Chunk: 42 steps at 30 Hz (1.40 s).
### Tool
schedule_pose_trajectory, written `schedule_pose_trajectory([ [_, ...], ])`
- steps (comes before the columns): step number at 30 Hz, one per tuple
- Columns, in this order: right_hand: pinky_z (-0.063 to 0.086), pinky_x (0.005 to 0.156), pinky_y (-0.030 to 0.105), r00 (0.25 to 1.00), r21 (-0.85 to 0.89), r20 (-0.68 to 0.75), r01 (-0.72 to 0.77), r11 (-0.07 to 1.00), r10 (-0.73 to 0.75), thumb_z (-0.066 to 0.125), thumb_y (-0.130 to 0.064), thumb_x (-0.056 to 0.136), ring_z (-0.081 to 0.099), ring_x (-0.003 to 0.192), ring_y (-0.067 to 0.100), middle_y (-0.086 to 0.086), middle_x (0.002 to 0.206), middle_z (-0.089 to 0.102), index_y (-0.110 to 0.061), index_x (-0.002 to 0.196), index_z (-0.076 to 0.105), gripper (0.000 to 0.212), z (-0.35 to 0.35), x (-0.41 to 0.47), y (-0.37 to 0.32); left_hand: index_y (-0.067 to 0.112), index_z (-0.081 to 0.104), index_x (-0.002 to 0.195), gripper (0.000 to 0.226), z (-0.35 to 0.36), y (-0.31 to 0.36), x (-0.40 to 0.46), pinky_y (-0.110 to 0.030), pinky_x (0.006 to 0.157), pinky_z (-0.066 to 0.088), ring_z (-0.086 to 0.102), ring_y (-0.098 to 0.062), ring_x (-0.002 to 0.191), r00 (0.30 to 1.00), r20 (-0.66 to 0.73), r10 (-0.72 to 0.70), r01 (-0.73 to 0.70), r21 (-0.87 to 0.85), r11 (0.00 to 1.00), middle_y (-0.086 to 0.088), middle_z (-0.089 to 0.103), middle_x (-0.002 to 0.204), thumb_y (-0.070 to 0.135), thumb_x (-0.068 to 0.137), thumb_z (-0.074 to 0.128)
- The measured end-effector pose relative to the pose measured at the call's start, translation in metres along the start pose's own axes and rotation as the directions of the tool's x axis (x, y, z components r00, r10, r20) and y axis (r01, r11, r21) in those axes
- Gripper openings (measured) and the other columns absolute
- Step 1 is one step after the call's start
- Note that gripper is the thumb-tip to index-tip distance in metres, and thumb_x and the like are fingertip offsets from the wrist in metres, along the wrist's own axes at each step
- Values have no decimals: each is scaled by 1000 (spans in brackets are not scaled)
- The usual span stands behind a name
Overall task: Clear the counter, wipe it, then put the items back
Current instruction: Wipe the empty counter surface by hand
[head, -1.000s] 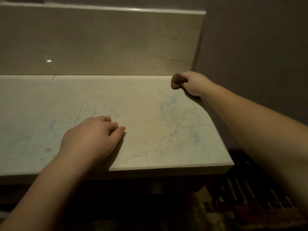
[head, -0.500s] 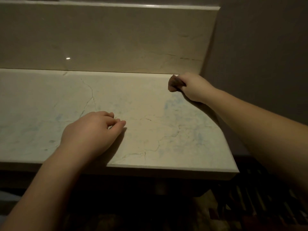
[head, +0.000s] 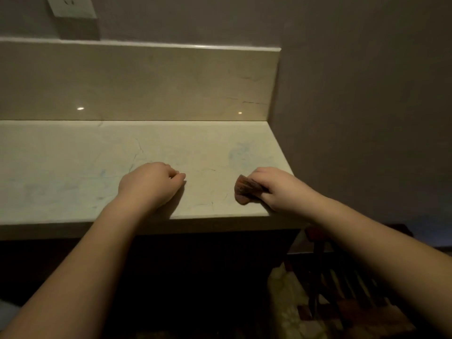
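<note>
Right hand point(head: 278, 189) (with cloth point(head: 245, 190)) nearer front edge

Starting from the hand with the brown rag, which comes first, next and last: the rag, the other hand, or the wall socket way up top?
1. The brown rag is gripped in the right hand, near the counter's front right corner.
2. The left hand rests on the counter to its left.
3. The wall socket sits at the top left, above the backsplash.

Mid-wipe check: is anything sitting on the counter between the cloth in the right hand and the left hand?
Nothing visible. The right hand grips the brown cloth near the front right corner of the counter. Between it and the left hand, resting on the counter, lies only bare stone.
</note>
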State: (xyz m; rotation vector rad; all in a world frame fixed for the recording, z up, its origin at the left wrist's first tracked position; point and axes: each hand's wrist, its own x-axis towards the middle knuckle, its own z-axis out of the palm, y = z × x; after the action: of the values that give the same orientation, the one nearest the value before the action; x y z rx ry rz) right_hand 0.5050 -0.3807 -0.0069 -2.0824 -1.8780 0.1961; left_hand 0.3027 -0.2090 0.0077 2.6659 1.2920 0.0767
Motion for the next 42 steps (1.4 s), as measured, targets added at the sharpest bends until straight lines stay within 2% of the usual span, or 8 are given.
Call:
schedule_pose_trajectory([
  [6,43,85,31,989,-20,-2,-147,989,147,59,-12,88,56,100,21,2,105,62,-18,105,67,20,-3,-29,-23,31,70,110,44,3,-5,-6,-32,69,39,58,-22,98,999,-30,43,-42,16,999,3,67,112,54,99,34],
  [12,45,78,32,935,-34,44,-351,936,353,56,-19,90,57,90,19,-4,94,63,-23,95,66,11,-17,-70,-56,23,65,122,56,-4,-11,-9,-37,86,44,57,-25,111,989,101,110,-106,-43,993,-2,65,123,60,98,30],
  [14,45,72,31,903,144,40,-429,891,428,59,-21,90,60,85,16,-6,89,66,-25,95,66,10,-17,-96,-70,16,64,123,54,-8,-11,-20,-35,87,43,58,-27,109,990,72,123,-109,-164,980,-7,66,122,54,99,34],
  [17,45,66,21,829,572,-18,-451,686,560,61,-26,92,66,84,7,-10,89,71,-32,104,68,15,-3,-135,-88,13,66,121,43,-9,-4,-55,-32,84,41,58,-25,111,975,-152,159,-200,-309,930,-7,66,122,42,100,44],
  [22,47,66,19,700,862,-21,-350,368,714,62,-23,91,69,83,9,-4,88,75,-27,103,69,14,41,-175,-109,18,71,105,17,29,26,-148,-29,87,47,61,-11,97,910,-302,286,-415,-659,627,4,68,103,24,94,60],
  [28,52,65,18,636,940,88,-307,147,767,56,-19,95,71,84,8,0,94,74,-19,114,66,21,68,-213,-129,28,66,116,24,75,59,-223,-4,90,37,49,9,109,779,-256,573,-581,-639,504,24,55,110,28,92,62],
  [35,50,91,42,572,985,141,-163,-56,808,53,-20,96,67,104,28,13,108,71,-14,116,66,24,81,-261,-125,36,47,139,53,99,90,-245,-5,104,21,25,13,131,580,-63,812,-682,-582,442,33,33,132,45,89,63],
  [42,53,81,32,481,979,195,-46,-198,855,50,-22,98,68,104,20,9,109,71,-13,122,62,28,85,-323,-105,35,46,141,64,124,133,-259,-9,110,20,18,14,138,410,130,903,-635,-670,385,31,31,146,31,77,51],
])
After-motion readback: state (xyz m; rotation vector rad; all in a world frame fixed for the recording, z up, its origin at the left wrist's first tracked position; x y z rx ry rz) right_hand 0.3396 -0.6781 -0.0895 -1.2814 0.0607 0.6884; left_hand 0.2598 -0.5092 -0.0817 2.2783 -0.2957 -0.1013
